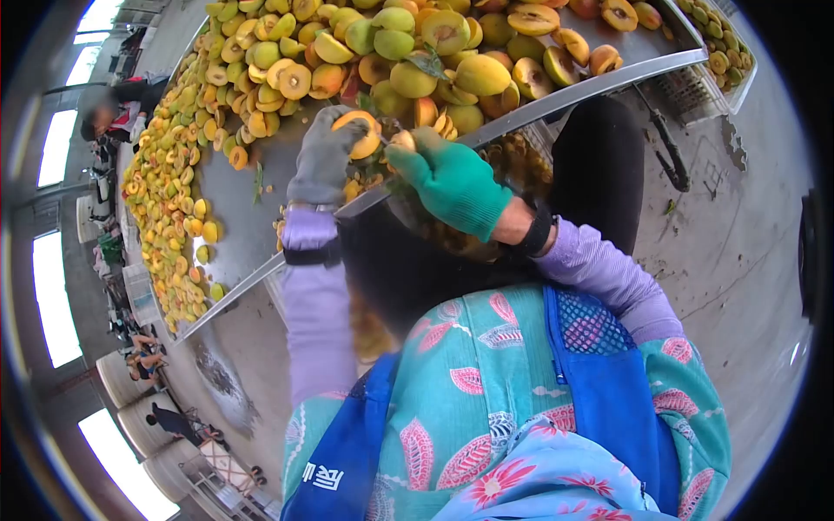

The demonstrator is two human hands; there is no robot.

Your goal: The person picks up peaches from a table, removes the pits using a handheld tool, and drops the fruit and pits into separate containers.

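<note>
In the head view, my left hand (pixel 328 161), in a grey glove, is closed around a halved peach (pixel 372 139) whose orange cut face is turned to the right. My right hand (pixel 460 187), in a green glove, is right beside it, with thumb and fingers pinched together. A small tan-orange piece (pixel 401 141) shows at the right fingertips; I cannot tell what it is. Both hands are over the near edge of a metal table (pixel 252 178) heaped with halved peaches (pixel 291 80), some cut side up, others skin up.
Below the table edge, between my dark-trousered knees, a crate holds brownish fruit pieces (pixel 517 165). Another crate of peaches (pixel 719 52) stands at the upper right. A person (pixel 122 117) is beyond the table's far side. Large white tubs (pixel 143 417) and more people are at the left.
</note>
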